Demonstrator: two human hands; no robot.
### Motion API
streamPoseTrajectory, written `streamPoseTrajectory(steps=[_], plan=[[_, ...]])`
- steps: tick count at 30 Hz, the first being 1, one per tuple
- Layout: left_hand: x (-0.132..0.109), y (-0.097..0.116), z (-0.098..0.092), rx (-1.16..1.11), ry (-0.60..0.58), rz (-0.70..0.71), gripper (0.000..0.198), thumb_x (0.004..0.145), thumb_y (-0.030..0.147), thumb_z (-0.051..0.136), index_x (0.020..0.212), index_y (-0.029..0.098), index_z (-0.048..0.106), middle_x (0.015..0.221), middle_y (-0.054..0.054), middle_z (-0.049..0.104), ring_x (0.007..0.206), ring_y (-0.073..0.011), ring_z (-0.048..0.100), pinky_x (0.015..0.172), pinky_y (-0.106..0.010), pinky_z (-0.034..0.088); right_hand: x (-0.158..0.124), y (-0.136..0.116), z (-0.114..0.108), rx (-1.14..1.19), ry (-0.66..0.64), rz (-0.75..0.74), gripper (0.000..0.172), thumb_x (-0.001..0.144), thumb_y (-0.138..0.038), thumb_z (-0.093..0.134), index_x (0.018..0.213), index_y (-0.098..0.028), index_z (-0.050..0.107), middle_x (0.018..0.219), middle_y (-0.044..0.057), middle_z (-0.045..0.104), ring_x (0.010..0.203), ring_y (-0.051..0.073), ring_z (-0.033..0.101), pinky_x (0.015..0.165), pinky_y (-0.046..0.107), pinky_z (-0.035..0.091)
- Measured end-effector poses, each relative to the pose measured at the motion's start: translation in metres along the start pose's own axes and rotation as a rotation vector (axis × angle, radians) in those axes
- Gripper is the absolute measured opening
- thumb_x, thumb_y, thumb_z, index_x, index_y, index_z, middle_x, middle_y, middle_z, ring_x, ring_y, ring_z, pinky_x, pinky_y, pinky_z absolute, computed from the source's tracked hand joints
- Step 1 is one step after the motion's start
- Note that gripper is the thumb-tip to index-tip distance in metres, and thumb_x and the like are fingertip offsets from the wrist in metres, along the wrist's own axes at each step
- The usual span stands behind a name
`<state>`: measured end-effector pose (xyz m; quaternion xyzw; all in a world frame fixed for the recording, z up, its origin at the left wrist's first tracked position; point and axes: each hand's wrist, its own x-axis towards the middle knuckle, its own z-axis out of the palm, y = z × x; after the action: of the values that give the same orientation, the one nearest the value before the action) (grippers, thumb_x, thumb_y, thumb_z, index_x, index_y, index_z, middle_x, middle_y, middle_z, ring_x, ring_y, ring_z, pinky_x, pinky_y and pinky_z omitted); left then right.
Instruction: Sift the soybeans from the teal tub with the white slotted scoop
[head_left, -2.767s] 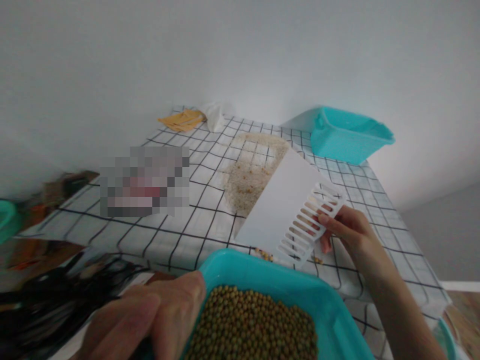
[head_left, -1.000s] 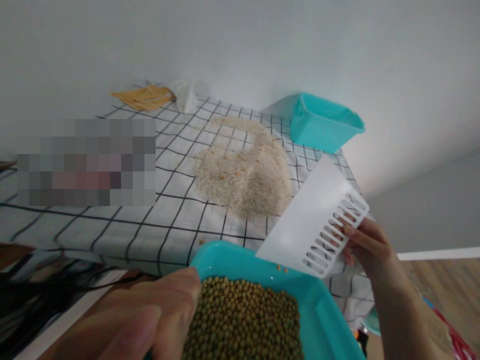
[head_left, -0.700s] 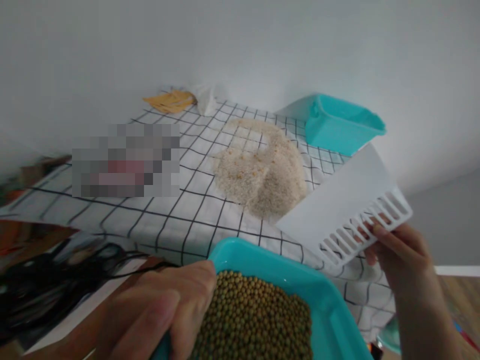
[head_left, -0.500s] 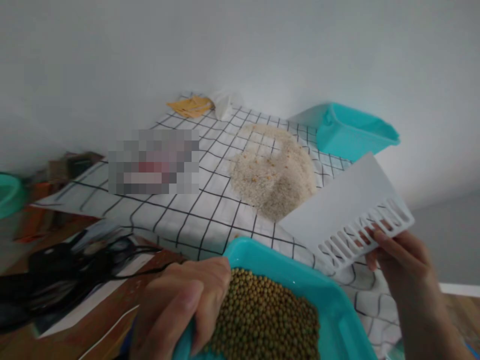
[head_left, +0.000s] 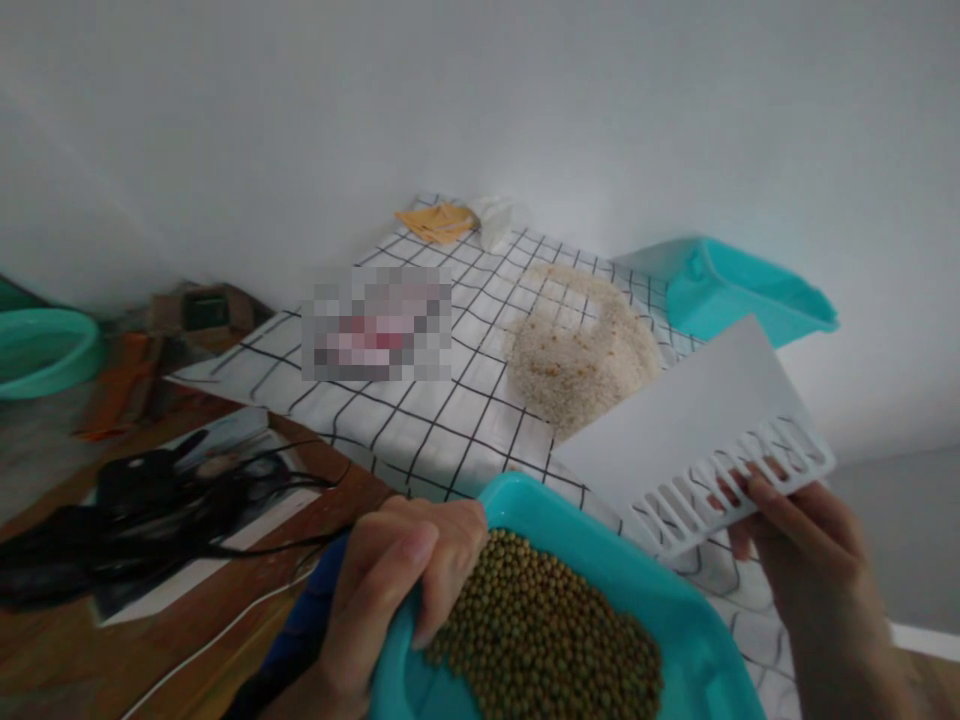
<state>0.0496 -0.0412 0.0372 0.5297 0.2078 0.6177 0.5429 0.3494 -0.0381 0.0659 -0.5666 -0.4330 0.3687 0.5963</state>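
Note:
My left hand (head_left: 420, 570) is closed around the left rim of a teal plastic bin (head_left: 600, 540). Many small round greenish-brown beans or pellets (head_left: 547, 630) lie inside it. In my right hand (head_left: 795, 530) is a flat white plastic board (head_left: 690, 410) with a row of slots along its near edge; my fingers show through some of them. The board is tilted, its far left corner close to a heap of pale grains (head_left: 577, 370). A few orange bits lie on that heap, which rests on a white checked cloth (head_left: 442, 425).
A second teal bin (head_left: 750, 290) stands by the wall at the right. Yellow cloths (head_left: 437, 222) and a white item (head_left: 493, 220) lie at the back. Black cables (head_left: 142, 500) lie on the brown surface at left, near a green basin (head_left: 49, 350). One patch is pixelated.
The view has turned left, so the table things appear further right. Both hands keep their holds on the bin and the slotted board.

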Motion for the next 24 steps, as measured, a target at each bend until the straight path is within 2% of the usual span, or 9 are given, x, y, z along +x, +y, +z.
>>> streamPoseTrajectory(steps=[4,8,12,17,20,24], plan=[[-0.006,0.002,-0.011,-0.033,0.059,0.029,0.058,0.105,0.027,0.033,0.047,0.018,0.036,0.038,0.003,0.036,0.039,-0.0115,0.035,0.054,-0.033,0.035,0.008,0.01,0.018,0.001,-0.067,-0.029,0.019,0.082,-0.032,0.084,0.072,-0.018,0.077,0.066,0.003,0.068,0.046,0.012,0.059,0.04,0.021,0.046],[-0.004,0.014,-0.023,0.071,0.067,0.02,0.058,0.105,0.027,0.033,0.048,0.018,0.035,0.039,0.004,0.039,0.038,-0.0103,0.038,0.054,-0.033,0.038,0.021,0.021,0.035,-0.04,-0.177,-0.029,0.019,0.086,-0.033,0.082,0.077,-0.017,0.076,0.069,0.003,0.07,0.049,0.012,0.06,0.045,0.023,0.049],[0.001,0.025,-0.032,0.114,0.082,-0.015,0.056,0.103,0.024,0.034,0.047,0.018,0.035,0.039,0.005,0.039,0.035,-0.0091,0.038,0.054,-0.035,0.04,0.03,0.023,0.048,-0.082,-0.292,-0.028,0.021,0.088,-0.037,0.08,0.081,-0.017,0.075,0.072,0.004,0.072,0.048,0.013,0.059,0.043,0.024,0.047],[0.003,0.033,-0.051,0.152,0.093,-0.102,0.061,0.105,0.033,0.04,0.046,0.018,0.039,0.039,0.004,0.043,0.034,-0.0094,0.041,0.053,-0.035,0.041,0.034,0.013,0.061,-0.109,-0.397,0.069,0.024,0.092,-0.037,0.077,0.078,-0.017,0.074,0.065,0.002,0.069,0.05,0.012,0.059,0.049,0.023,0.048],[0.004,0.037,-0.064,0.13,0.14,-0.137,0.06,0.104,0.035,0.042,0.046,0.02,0.044,0.039,0.003,0.045,0.034,-0.0101,0.038,0.051,-0.035,0.041,0.038,0.009,0.068,-0.096,-0.454,0.129,0.028,0.09,-0.04,0.078,0.074,-0.017,0.073,0.057,0.001,0.065,0.046,0.013,0.058,0.047,0.023,0.048],[0.005,0.042,-0.07,0.173,0.096,-0.132,0.06,0.104,0.035,0.038,0.046,0.022,0.045,0.038,0.003,0.043,0.035,-0.0122,0.041,0.048,-0.033,0.042,0.042,0.013,0.073,-0.039,-0.437,0.207,0.026,0.083,-0.04,0.082,0.075,-0.017,0.074,0.052,0.0,0.062,0.04,0.012,0.054,0.042,0.022,0.045]])
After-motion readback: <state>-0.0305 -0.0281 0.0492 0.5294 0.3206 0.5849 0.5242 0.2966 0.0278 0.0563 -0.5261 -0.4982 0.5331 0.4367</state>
